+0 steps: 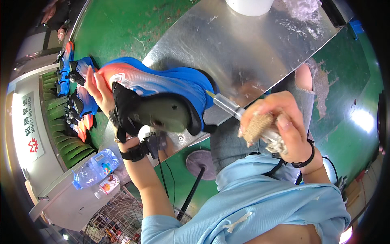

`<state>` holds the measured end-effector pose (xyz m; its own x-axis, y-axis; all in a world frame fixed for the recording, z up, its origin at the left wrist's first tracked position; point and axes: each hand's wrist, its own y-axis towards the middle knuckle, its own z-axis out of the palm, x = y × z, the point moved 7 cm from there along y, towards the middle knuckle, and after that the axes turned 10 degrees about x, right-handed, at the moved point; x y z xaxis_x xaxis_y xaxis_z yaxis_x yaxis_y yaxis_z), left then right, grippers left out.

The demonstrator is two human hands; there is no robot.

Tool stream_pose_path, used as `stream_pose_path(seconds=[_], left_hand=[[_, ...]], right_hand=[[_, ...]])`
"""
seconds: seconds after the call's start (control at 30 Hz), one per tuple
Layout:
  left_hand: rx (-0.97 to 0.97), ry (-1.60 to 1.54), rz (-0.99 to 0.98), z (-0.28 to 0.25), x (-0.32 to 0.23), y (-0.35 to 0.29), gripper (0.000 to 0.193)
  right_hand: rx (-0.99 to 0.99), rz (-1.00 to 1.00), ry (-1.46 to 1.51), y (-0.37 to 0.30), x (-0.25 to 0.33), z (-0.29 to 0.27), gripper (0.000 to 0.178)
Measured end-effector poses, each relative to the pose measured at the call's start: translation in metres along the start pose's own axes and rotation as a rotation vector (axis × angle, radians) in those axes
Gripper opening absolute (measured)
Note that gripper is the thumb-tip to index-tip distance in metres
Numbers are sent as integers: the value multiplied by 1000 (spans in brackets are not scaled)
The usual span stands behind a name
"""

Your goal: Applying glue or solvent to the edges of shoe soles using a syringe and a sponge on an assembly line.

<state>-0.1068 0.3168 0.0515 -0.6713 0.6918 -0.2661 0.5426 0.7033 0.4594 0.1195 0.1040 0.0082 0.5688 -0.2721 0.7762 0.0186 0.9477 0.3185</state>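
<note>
My left hand (99, 91) holds a blue, orange and white shoe upper (162, 79) with a black collar. Its fingers lie along the far-left side and part of the palm is hidden behind the shoe. A dark grey-green last (168, 114) with holes fills the shoe's opening, which faces me. In my closed right hand (282, 122) is a clear syringe-like tube (228, 105) with a yellowish tip. Tan, woven-looking material (259, 127) is wrapped around its rear end. The tip points left, close to the shoe's blue edge; whether they touch I cannot tell.
Several similar shoes (83, 103) stand at the left. A metal sheet (227, 44) covers part of the green table (122, 36), with a white container (250, 6) and crumpled clear plastic (302, 10) on it. Bottles (95, 168), a wire basket (118, 217) and a round stool (201, 164) are nearer.
</note>
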Motion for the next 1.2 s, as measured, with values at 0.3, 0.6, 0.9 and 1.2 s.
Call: stream_pose_path(seconds=[0.3, 0.6, 0.9, 1.2], left_hand=[[-8, -1087, -760, -12, 41, -108, 36], [128, -1288, -1209, -19, -48, -217, 38], [404, -1719, -1090, 28, -115, -208, 48], [307, -2001, -1040, 47, -134, -196, 58]], right_hand=[[-147, 8, 4, 17, -5, 4, 32], [-185, 145, 149, 22, -13, -2, 34], [-190, 166, 161, 4, -4, 7, 35], [-157, 331, 168, -8, 21, 23, 34]])
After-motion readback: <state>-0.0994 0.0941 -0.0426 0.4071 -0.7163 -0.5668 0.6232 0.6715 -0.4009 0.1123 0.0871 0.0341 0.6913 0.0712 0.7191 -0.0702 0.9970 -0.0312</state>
